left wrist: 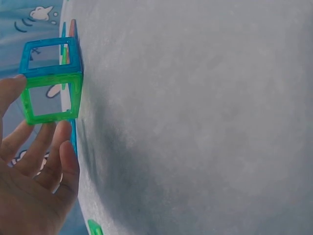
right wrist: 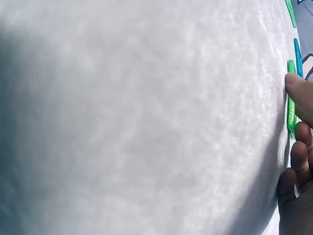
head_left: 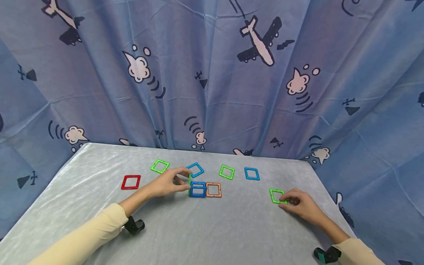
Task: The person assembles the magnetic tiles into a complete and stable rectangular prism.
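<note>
My left hand (head_left: 169,181) holds a green magnetic square tile (left wrist: 53,120) standing upright, its fingertips at opposite edges of the frame. This green tile meets a blue square tile (left wrist: 49,72) along one side, forming a corner. In the head view the blue tiles (head_left: 198,197) stand beside it, and an orange square tile (head_left: 213,196) adjoins them on the right. Over at the right, my right hand (head_left: 299,206) pinches another green square tile (head_left: 271,196) by its near right corner, between thumb and finger.
Behind the blue tiles lies a loose blue tile (head_left: 200,170). A red tile (head_left: 123,183) and a green tile (head_left: 154,165) lie left; another green tile (head_left: 226,177) and blue tile (head_left: 246,173) lie right. A patterned curtain (head_left: 212,81) hangs along the table's far edge.
</note>
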Demonstrator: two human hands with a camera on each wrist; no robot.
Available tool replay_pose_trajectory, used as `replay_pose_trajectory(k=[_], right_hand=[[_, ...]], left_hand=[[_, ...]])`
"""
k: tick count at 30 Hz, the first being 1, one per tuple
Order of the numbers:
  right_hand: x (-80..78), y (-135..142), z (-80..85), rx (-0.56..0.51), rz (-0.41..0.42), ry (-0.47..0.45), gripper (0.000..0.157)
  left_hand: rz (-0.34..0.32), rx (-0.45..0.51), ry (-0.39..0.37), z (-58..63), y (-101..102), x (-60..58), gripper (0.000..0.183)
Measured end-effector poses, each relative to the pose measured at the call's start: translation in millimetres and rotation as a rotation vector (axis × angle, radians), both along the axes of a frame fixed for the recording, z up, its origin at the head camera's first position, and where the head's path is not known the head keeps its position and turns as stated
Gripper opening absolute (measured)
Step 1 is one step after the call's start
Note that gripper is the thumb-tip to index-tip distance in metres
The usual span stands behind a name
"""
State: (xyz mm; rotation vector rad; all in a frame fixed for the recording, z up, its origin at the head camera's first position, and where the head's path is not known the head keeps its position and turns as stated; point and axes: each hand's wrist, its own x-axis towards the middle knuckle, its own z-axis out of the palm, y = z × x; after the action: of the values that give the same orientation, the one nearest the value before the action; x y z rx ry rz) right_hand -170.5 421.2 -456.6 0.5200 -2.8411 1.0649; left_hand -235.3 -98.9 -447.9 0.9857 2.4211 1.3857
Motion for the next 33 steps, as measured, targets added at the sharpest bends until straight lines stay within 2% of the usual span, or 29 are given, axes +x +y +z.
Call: replay_pose_trajectory(k=[11,22,30,33], right_hand=[[1.2,-0.4,-2.9,-0.049,0.041,0.045,0.015],[4.5,-2.1,0.0,-0.032,0.007,0.031,0.012],[5.9,-6.4,10.9,0.0,-0.045,-0.015,0.01],[5.4,-9.3,15.2,-0.002,-0.039,-0.011,0.009]], left_hand=[[-0.005,0.006,-0.002,1.6,-0.7,2.2,0.049],[-0.003,0.009,-0.006,0.8,0.0,2.0,0.05],[-0.004,0.001,-0.005,3.3,0.8,2.8,0.05],[-0.004,-0.002,-0.005,3.8,1.3,3.0,0.05]])
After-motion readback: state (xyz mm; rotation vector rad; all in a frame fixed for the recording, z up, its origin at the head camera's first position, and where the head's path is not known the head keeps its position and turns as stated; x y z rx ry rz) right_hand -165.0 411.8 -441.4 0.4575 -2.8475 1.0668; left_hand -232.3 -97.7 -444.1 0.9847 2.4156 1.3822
